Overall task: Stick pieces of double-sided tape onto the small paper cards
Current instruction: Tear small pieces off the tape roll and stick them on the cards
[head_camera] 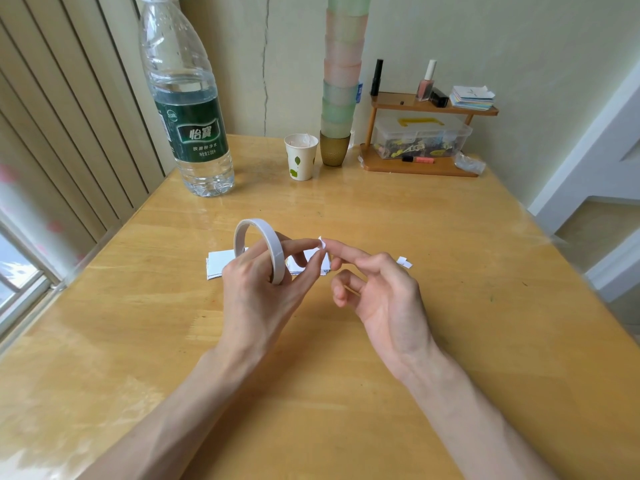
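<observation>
When read near to far, left hand: gripping tape roll, fingers thru ring; pinching tape piece w/ thumb + fingertip.
right hand: one straight fingertip touching same piece; other fingers loosely curled, holding nothing.
paper cards: flat stack on table, just beyond + under hands; long axis L–R; left hand nearer, partly hiding it.
Key relation: tape piece just above stack's R end; short drop down likely next.
scrap: white bit on table, R of stack, apart.
bottle: far L; green label "怡寶", "2.08L"; rest too small.
</observation>
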Demonstrator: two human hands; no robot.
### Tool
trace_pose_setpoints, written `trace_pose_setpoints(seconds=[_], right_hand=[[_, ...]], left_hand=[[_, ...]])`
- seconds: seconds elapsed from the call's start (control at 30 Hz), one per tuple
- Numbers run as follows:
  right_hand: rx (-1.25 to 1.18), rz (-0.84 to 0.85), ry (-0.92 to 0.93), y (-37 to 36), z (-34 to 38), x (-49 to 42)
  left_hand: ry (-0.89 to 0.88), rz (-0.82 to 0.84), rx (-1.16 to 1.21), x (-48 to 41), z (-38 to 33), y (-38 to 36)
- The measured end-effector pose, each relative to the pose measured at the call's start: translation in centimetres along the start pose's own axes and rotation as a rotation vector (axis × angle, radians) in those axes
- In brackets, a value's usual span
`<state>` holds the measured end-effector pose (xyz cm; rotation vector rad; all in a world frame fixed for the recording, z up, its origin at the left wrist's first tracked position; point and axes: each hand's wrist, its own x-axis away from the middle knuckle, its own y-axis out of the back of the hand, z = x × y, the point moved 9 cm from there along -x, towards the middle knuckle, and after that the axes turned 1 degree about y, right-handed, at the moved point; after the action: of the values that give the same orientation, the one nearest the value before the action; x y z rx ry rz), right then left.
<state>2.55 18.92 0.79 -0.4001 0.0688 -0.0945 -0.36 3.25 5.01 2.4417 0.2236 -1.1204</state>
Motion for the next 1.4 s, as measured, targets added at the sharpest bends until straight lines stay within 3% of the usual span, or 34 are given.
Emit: trace_pose_setpoints(seconds=[1.4], right_hand=[[-0.027,-0.008,-0.040,0.33,-0.53,-0.06]], left_hand=[[-0.080,0.027,-0.035,-0.05,0.06,-0.17]])
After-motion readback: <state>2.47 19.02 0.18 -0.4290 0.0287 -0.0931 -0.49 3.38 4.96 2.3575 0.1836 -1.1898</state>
